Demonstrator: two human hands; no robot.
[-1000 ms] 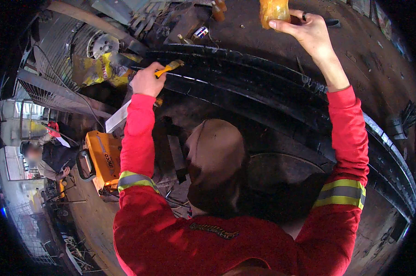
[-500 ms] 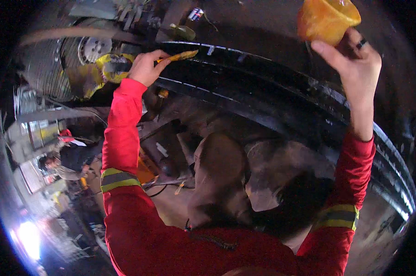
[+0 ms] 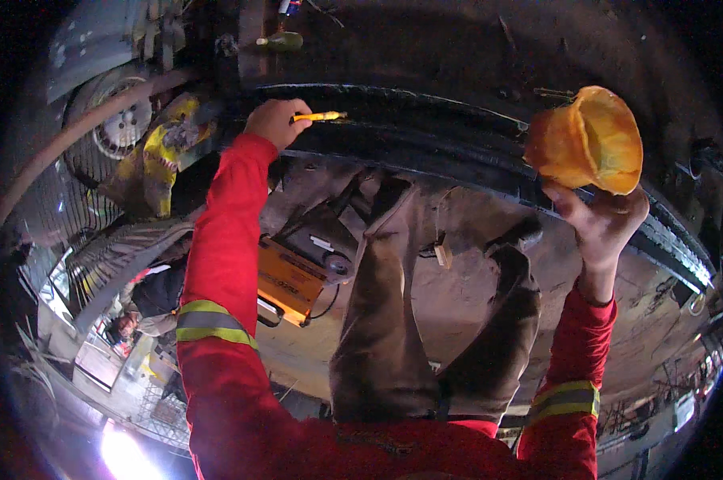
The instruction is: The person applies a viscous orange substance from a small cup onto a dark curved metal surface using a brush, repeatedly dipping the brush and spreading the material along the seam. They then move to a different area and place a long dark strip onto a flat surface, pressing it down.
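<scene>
My left hand [image 3: 275,120] grips a thin yellow marker-like stick [image 3: 321,117], its tip lying against a dark curved steel band [image 3: 441,148] that arcs across the picture. My right hand [image 3: 603,226] is raised at the right and holds an orange helmet-like shell [image 3: 589,140] from below, its hollow side facing the camera. Both arms wear red sleeves with yellow reflective bands. My brown trousers [image 3: 393,320] hang in the middle of the view.
An orange box-shaped device [image 3: 288,282] with a black cable sits beneath the band. At the left are a wheel [image 3: 121,128] and a figure in yellow clothing [image 3: 161,156]. Another person [image 3: 149,300] stands lower left. Bright light glares at the bottom left.
The view has tipped further down, showing my trousers. My right hand with the orange shell has come lower and to the right. My left hand stays at the band with the yellow stick.
</scene>
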